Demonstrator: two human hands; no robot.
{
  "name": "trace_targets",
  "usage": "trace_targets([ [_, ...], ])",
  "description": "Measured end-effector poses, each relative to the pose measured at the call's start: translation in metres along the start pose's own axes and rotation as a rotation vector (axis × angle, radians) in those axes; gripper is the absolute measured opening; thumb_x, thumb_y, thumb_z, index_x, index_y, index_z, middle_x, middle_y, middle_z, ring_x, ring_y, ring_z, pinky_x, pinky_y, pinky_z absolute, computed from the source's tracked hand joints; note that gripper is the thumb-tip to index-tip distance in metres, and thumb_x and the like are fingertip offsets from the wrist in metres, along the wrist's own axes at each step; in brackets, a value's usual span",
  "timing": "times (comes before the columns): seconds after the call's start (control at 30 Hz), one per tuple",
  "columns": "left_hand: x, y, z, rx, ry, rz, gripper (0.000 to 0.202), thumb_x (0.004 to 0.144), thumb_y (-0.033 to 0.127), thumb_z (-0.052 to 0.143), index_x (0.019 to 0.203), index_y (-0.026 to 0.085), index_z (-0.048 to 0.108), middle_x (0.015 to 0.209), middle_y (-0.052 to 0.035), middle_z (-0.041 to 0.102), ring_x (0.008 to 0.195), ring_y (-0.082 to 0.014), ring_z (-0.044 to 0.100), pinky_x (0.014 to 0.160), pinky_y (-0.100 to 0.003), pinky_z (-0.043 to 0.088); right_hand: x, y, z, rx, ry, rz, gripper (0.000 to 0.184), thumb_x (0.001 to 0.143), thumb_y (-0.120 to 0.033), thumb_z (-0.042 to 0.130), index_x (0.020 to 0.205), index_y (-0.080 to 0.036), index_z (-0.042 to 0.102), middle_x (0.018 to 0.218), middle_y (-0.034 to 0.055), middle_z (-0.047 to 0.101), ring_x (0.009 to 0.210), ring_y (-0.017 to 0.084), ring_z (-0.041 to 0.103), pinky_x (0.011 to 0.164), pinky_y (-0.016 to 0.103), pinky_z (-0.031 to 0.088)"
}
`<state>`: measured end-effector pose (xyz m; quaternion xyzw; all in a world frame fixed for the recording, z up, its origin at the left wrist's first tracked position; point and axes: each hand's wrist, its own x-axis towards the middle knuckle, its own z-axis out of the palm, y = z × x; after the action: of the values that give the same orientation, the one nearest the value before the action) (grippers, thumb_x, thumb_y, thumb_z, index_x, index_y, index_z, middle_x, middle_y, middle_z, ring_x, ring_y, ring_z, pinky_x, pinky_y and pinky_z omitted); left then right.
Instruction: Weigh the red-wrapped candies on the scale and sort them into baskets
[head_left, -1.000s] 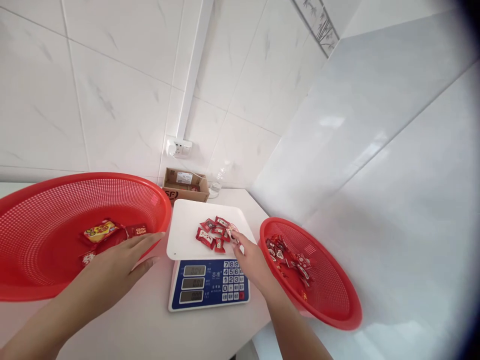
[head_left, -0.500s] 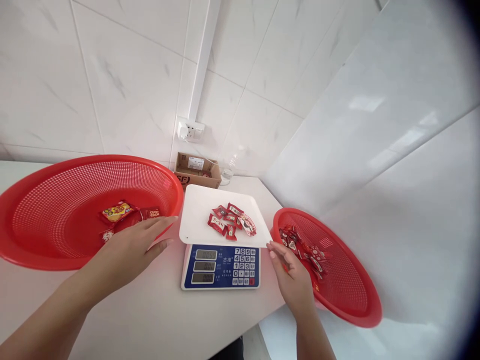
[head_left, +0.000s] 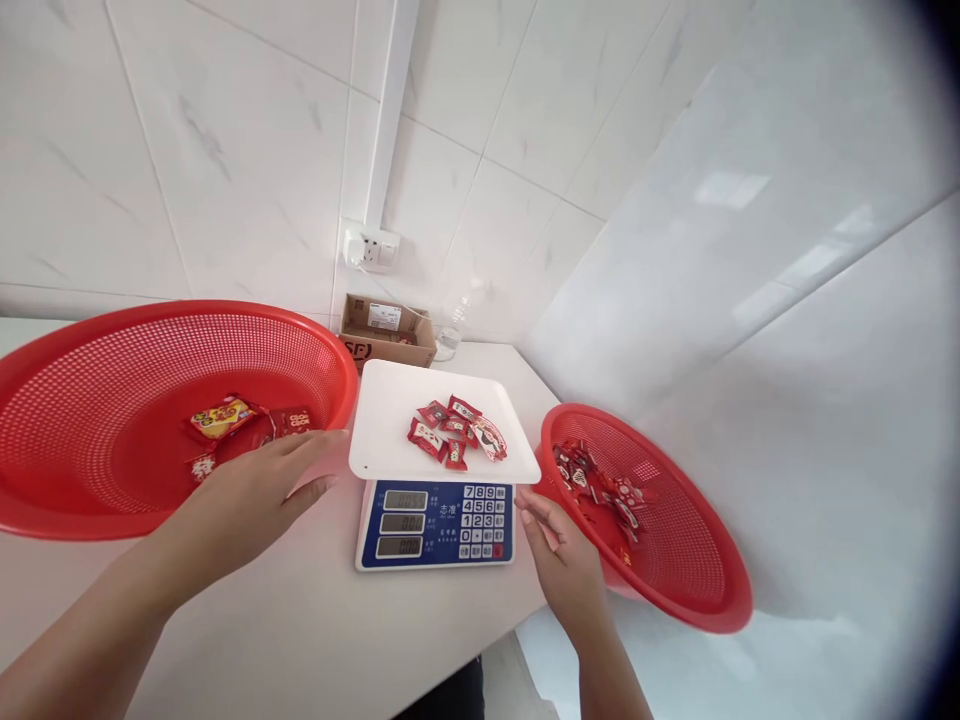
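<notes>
The left hand and the right hand are bare, with short, plain nails. Both forearms are bare too, right down to the near edge of the view.

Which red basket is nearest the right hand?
The smaller red basket, right of the scale, beside the right hand; the bigger red basket sits left.

Large red basket: left part cut off by the view's edge; near rim partly hidden under left hand. Scale: display digits too blurred to read. Sweets on its pan: wrapper print too small to tell. Both forearms run off the bottom edge. Far right margin dark and blurred.
</notes>
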<state>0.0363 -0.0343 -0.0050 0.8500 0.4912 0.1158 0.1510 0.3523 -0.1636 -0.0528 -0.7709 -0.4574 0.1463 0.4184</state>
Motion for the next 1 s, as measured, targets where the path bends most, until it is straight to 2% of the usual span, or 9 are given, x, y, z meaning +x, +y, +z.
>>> trace_targets([
  [0.2,0.001,-0.006,0.007,0.025,0.024,0.038,0.048,0.097,0.038,0.028,0.141,0.026,0.046,0.145,-0.0074,0.053,0.133,-0.0314,0.048,0.093,-0.044,0.050,0.001,0.002,0.001,0.003,-0.006,-0.023,0.043,0.083,-0.053,0.055,0.108,-0.022,0.071,0.116,0.0112,0.071,0.112,0.030,0.064,0.097,0.047,0.051],
  [0.4,0.004,-0.008,0.011,0.001,0.023,0.031,0.050,0.096,0.036,0.026,0.140,0.026,0.047,0.145,-0.0064,0.053,0.130,-0.0298,0.052,0.093,-0.045,0.051,0.006,0.001,0.008,-0.037,-0.012,-0.094,0.043,0.088,-0.049,0.049,0.112,-0.020,0.069,0.119,0.0122,0.069,0.114,0.029,0.063,0.099,0.047,0.050],
  [0.47,0.004,-0.006,0.009,-0.003,0.020,0.021,0.049,0.096,0.035,0.027,0.139,0.025,0.048,0.145,-0.0064,0.053,0.130,-0.0293,0.052,0.093,-0.044,0.051,0.011,-0.002,0.014,-0.094,-0.007,-0.145,0.047,0.090,-0.050,0.046,0.119,-0.019,0.066,0.127,0.0129,0.065,0.124,0.030,0.056,0.105,0.048,0.044],
  [0.57,0.004,-0.006,0.009,-0.018,0.024,0.017,0.048,0.096,0.036,0.030,0.139,0.026,0.049,0.145,-0.0055,0.053,0.131,-0.0288,0.051,0.093,-0.043,0.051,0.025,-0.012,0.022,-0.206,-0.037,-0.199,0.055,0.092,-0.051,0.040,0.132,-0.018,0.057,0.142,0.0113,0.053,0.141,0.031,0.035,0.115,0.053,0.029],
  [0.67,0.005,-0.011,0.013,-0.031,0.030,0.014,0.048,0.096,0.036,0.032,0.139,0.028,0.050,0.145,-0.0036,0.053,0.134,-0.0292,0.048,0.098,-0.045,0.049,0.043,-0.024,0.030,-0.279,-0.085,-0.211,0.060,0.093,-0.053,0.036,0.141,-0.020,0.048,0.149,0.0093,0.045,0.145,0.032,0.023,0.117,0.057,0.018],
  [0.87,0.007,-0.022,0.023,-0.052,0.025,0.024,0.051,0.094,0.040,0.036,0.141,0.027,0.049,0.146,-0.0057,0.052,0.135,-0.0321,0.046,0.100,-0.050,0.049,0.066,-0.033,0.042,-0.303,-0.154,-0.151,0.063,0.093,-0.056,0.036,0.147,-0.024,0.041,0.148,0.0069,0.046,0.146,0.035,0.020,0.117,0.061,0.006],
  [1.0,0.006,-0.021,0.021,-0.057,0.026,0.027,0.049,0.094,0.039,0.036,0.140,0.028,0.051,0.146,-0.0072,0.052,0.134,-0.0322,0.048,0.101,-0.050,0.048,0.060,-0.035,0.047,-0.291,-0.193,-0.117,0.061,0.094,-0.055,0.035,0.147,-0.026,0.040,0.150,0.0067,0.044,0.145,0.035,0.023,0.115,0.063,0.008],
])
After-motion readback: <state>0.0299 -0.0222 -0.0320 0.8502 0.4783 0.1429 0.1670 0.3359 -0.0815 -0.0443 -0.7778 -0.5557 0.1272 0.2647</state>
